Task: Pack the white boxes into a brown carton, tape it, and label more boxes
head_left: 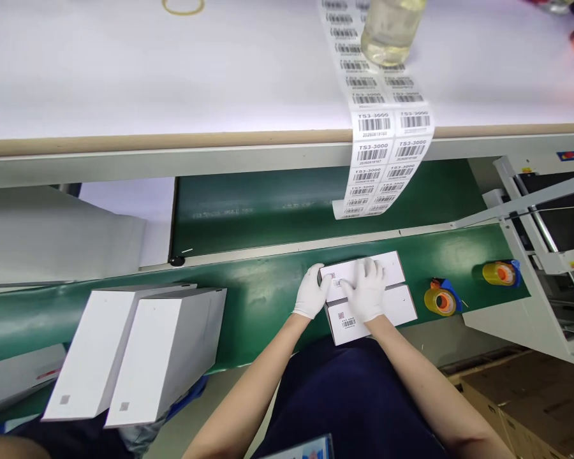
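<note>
Two white boxes lie side by side on the green surface in front of me. The far box (393,266) has a small label near its left end, partly beside my right thumb. On the near box (396,308) a small square code and a barcode label show at the left. My left hand (312,293), in a white glove, is curled around the left end of the far box. My right hand (367,290), also gloved, lies across both boxes with its fingers spread on the far one. Nothing shows beneath its palm.
A strip of barcode labels (372,154) hangs over the white bench edge, with a bottle of clear yellowish liquid (393,32) on it. Two tape dispensers (442,299) (501,274) stand to my right, before a machine frame (552,255). Large white boxes (146,357) stand at my left.
</note>
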A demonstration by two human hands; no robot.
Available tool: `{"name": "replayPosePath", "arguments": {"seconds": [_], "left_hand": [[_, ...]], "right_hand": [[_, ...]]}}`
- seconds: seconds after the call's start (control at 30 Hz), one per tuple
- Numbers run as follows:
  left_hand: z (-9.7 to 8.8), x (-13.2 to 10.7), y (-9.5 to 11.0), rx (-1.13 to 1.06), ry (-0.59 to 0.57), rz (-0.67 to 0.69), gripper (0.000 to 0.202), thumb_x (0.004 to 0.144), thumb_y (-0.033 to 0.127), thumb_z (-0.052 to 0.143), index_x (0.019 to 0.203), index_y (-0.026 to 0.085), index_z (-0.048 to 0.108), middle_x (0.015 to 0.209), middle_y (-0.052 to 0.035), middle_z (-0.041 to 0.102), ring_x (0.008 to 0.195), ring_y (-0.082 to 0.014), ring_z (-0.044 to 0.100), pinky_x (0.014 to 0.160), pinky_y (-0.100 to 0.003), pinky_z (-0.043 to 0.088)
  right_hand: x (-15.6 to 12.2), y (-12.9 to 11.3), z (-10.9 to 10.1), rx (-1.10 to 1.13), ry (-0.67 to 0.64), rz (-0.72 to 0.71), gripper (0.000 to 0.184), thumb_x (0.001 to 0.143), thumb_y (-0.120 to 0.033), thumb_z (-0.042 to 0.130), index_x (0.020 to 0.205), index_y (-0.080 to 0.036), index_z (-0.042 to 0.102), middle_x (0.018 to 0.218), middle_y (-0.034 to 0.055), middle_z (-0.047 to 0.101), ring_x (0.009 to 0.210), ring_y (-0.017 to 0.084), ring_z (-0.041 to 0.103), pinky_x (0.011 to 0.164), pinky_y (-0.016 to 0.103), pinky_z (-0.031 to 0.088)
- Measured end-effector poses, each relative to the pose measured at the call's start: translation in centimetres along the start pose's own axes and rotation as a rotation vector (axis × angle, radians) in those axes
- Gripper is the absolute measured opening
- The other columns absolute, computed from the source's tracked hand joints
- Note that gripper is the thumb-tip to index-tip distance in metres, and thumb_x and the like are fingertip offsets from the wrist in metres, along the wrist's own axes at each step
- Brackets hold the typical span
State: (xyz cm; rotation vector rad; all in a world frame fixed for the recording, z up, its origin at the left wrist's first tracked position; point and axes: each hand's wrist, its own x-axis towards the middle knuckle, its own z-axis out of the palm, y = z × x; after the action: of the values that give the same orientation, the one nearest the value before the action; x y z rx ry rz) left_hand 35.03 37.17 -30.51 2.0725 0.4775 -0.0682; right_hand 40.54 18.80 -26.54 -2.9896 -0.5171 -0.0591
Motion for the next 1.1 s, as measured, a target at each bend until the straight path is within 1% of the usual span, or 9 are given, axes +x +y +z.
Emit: {"name": "replayPosePath", "arguments": {"seconds": [0.1,0.3,0.4,0.47,0.53,0.7,0.87,1.0,1.1], "left_hand": [[-1.8,-2.3,2.0,0.026,0.075,0.102,0.041,0.101,0.041,0.051,0.132,0.017,0.061,0.129,-0.0063,0.057,0.121,-0.0177,0.051,0.111,-0.033,0.04],[-2.6,-8.2,4.1,-0.723,-0.379,-0.199,0.053,0.091,0.055,0.062,0.096,0.003,0.069,0.076,-0.007,0.057,0.067,-0.0109,0.049,0.064,-0.025,0.04],[-2.5,-7.8,1.9,-0.985,-0.071,-0.427,0.068,0.07,0.068,0.078,0.086,0.005,0.057,0.062,0.0009,0.043,0.056,-0.0057,0.035,0.053,-0.021,0.026],[-3.1,-7.1,0.4,-1.12,0.123,-0.573,0.085,0.043,0.073,0.087,0.084,0.008,0.051,0.057,0.0059,0.035,0.052,-0.0034,0.027,0.05,-0.02,0.019],[-3.9,-7.4,-0.2,-1.018,0.021,-0.518,0.086,0.042,0.078,0.084,0.082,0.008,0.053,0.055,0.0044,0.038,0.05,-0.0049,0.031,0.049,-0.021,0.021],[-4.5,-10.5,0.3,-0.732,-0.398,-0.311,0.086,0.069,0.094,0.053,0.078,0.009,0.054,0.058,-0.01,0.052,0.052,-0.0174,0.053,0.051,-0.024,0.025],[-4.0,-10.2,0.7,-0.764,0.085,-0.432,0.095,0.046,0.103,0.058,0.074,0.015,0.033,0.064,0.0015,0.032,0.058,-0.0071,0.03,0.056,-0.023,0.024],[-2.9,-9.4,1.6,-0.635,-0.144,-0.198,0.081,0.071,0.09,0.058,0.079,0.01,0.051,0.076,-0.0055,0.045,0.068,-0.0107,0.036,0.062,-0.025,0.028],[-1.8,-8.3,2.9,-0.658,0.059,-0.315,0.086,0.058,0.096,0.059,0.066,0.012,0.042,0.063,-0.0034,0.037,0.061,-0.0098,0.031,0.06,-0.025,0.023]], "right_hand": [[-1.8,0.5,-1.3,0.063,0.089,0.086,0.07,0.093,-0.05,0.057,0.143,-0.002,0.05,0.146,0.0219,0.042,0.139,0.04,0.028,0.117,0.056,0.024],[-6.5,-4.1,-3.8,0.488,-0.077,-0.017,0.06,0.099,-0.039,0.049,0.151,-0.012,0.038,0.153,0.0126,0.036,0.142,0.024,0.032,0.119,0.04,0.033],[-8.7,-7.3,-3.7,0.409,-0.268,0.005,0.065,0.089,-0.032,0.066,0.15,-0.02,0.044,0.138,0.0131,0.052,0.124,0.027,0.051,0.107,0.043,0.046],[-9.8,-8.4,-3.3,0.243,-0.332,-0.157,0.111,0.052,-0.007,0.083,0.153,-0.03,0.046,0.129,0.0153,0.059,0.117,0.04,0.055,0.1,0.058,0.045],[-10.6,-8.5,-3.1,0.091,-0.161,-0.293,0.11,0.049,-0.005,0.08,0.151,-0.032,0.05,0.132,0.0216,0.057,0.123,0.048,0.052,0.098,0.065,0.042],[-10.6,-7.5,-4.9,0.003,0.306,-0.619,0.046,0.087,-0.047,0.063,0.128,-0.027,0.07,0.136,0.0176,0.059,0.12,0.043,0.06,0.092,0.057,0.054],[-9.7,-7.4,-6.3,-0.089,0.361,-0.704,0.049,0.095,-0.037,0.052,0.141,-0.025,0.064,0.115,0.0045,0.07,0.1,0.03,0.07,0.083,0.046,0.062],[-9.9,-5.9,-5.3,-0.035,0.364,-0.779,0.033,0.093,-0.028,0.057,0.121,-0.022,0.073,0.126,-0.0001,0.066,0.115,0.032,0.064,0.097,0.049,0.056],[-10.1,-3.0,-5.3,0.012,0.316,-0.769,0.045,0.088,-0.014,0.057,0.131,-0.024,0.069,0.126,0.0024,0.066,0.115,0.033,0.064,0.098,0.05,0.055]]}}
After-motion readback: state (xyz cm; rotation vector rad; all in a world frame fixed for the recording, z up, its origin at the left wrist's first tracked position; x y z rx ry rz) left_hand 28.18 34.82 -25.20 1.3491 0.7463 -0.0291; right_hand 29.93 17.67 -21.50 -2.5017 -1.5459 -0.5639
